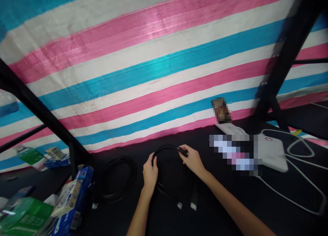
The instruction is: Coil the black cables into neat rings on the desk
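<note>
My left hand (150, 172) and my right hand (192, 159) both grip a coiled black cable (166, 148) held as a loop above a black table (210, 212). The left hand closes round the loop's left side, the right hand pinches its upper right side. Two connector ends (186, 205) of the cable hang down below the hands. A second black cable coil (120, 178) lies flat on the table just left of my left hand.
A white box-shaped device (273, 152) with white cords (302, 174) lies to the right. Blue snack boxes (74, 201) and green packets (23, 215) sit at the lower left. Black metal frame posts (284, 61) stand before a pink, white and blue striped tarp (153, 65).
</note>
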`<state>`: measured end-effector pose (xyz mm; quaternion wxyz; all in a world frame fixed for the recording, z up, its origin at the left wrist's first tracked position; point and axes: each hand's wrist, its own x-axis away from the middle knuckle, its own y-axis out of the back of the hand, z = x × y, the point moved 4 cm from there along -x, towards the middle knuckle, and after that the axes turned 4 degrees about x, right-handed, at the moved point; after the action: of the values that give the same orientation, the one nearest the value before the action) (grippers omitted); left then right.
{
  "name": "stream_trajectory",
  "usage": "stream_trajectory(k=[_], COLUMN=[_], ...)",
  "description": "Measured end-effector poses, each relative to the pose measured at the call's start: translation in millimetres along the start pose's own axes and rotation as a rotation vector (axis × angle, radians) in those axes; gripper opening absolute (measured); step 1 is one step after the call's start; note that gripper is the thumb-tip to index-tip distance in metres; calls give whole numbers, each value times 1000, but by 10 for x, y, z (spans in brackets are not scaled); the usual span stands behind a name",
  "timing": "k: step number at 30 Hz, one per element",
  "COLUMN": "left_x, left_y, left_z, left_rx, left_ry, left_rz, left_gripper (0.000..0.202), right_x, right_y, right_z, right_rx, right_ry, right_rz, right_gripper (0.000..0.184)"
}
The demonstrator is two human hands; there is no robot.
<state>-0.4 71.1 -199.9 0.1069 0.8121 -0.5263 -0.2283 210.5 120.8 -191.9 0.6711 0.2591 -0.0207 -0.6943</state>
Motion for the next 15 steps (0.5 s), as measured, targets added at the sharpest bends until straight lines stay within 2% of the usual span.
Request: stream_trajectory(k=[5,7,9,15], left_x=[47,84,119,152], left_y=[-93,-132,-155,-166], left_z=[-86,-128,-173,-209], left_rx=[183,274,365,594], left_ry=[69,128,178,284], left_rz=[44,77,108,123], left_gripper=[38,47,53,50], right_x=[28,27,14,28], right_y=[39,39,55,27], right_z=[160,201,227,203], right_rx=[226,183,47,-448], right_ry=[81,47,-3,-441], right_rz=[23,57,67,260], right_gripper=[27,22,23,42])
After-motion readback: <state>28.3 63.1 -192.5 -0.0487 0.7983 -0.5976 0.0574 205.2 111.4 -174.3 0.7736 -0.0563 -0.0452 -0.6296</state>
